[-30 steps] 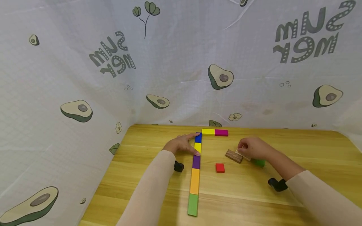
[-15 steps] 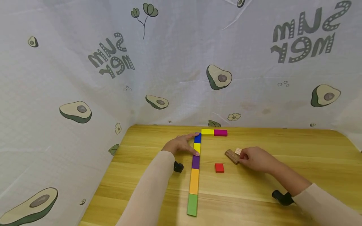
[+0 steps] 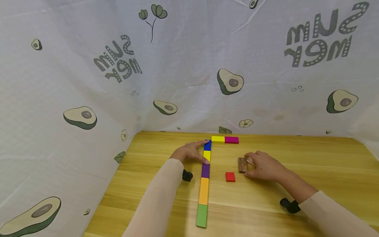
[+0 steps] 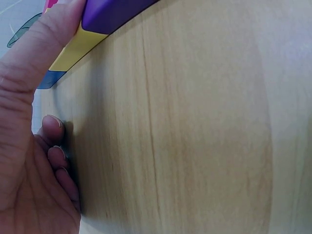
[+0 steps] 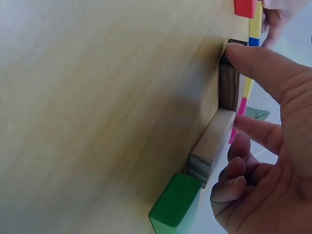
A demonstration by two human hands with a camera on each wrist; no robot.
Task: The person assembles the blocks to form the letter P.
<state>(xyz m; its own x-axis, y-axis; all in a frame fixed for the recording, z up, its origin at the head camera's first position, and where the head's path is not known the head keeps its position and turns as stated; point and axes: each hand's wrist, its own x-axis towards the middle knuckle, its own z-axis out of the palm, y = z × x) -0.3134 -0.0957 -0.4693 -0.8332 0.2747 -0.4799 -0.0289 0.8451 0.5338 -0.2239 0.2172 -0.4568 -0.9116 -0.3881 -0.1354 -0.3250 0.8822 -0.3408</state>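
My left hand [image 3: 188,152] rests at a row of flat blocks, index fingertip on the blue block [image 3: 208,146] and thumb by the joint of the yellow block [image 3: 207,155] and purple block [image 3: 205,171]. An orange block [image 3: 203,191] and a light green block [image 3: 202,215] continue that row toward me. My right hand [image 3: 266,167] pinches a dark brown wooden block [image 3: 242,165] at its ends between thumb and index finger. Beside it lies a pale wooden block [image 5: 213,137], partly hidden by the hand in the head view. A green block [image 5: 176,202] touches the pale one in the right wrist view.
A red square block [image 3: 230,177] lies between the row and my right hand. At the row's far end, a yellow block [image 3: 218,139] and a magenta block [image 3: 232,140] run rightward. Behind the wooden table [image 3: 296,210] hangs a printed white cloth [image 3: 192,59].
My right hand has shifted from the pale block to the dark brown block, which has turned from slanted to nearly parallel with the row. My left hand has stayed in place.
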